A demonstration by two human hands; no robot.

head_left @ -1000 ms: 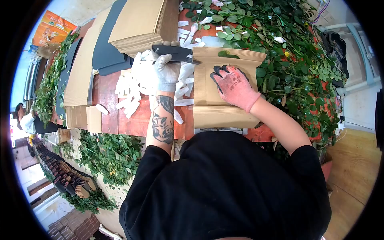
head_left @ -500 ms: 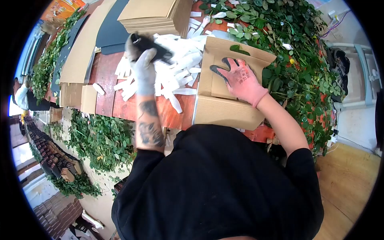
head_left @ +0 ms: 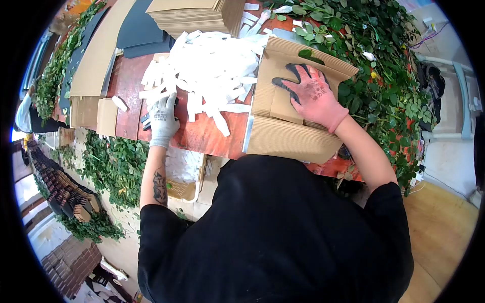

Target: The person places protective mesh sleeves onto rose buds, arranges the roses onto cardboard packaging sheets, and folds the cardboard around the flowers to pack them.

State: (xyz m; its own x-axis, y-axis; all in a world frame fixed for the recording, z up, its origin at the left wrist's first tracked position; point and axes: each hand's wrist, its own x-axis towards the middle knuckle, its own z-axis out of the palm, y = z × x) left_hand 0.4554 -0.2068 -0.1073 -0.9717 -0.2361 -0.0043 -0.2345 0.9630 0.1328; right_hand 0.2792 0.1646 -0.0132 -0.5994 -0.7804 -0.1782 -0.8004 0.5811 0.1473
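My left hand (head_left: 162, 118), in a white-grey glove, is down at the front of the red table with its fingers wrapped round a black tool (head_left: 146, 121), mostly hidden under the palm. My right hand (head_left: 316, 95), in a pink glove with dark fingertips, lies with fingers spread on a folded brown corrugated cardboard wrap (head_left: 293, 139). A green leaf (head_left: 309, 55) shows at the wrap's upper fold. White sleeve-like pieces (head_left: 217, 65) are heaped between my two hands.
Stacked brown cardboard (head_left: 194, 16) stands at the back, beside dark sheets (head_left: 141, 28). Leafy stems (head_left: 376, 86) cover the table's right side. A basket (head_left: 184, 189) sits below the front edge. A co-worker's sleeve (head_left: 23, 115) shows far left.
My left hand has come down and left with the black tool, from beside the wrap to the table's front. My right hand stays on the wrap, its fingers more spread.
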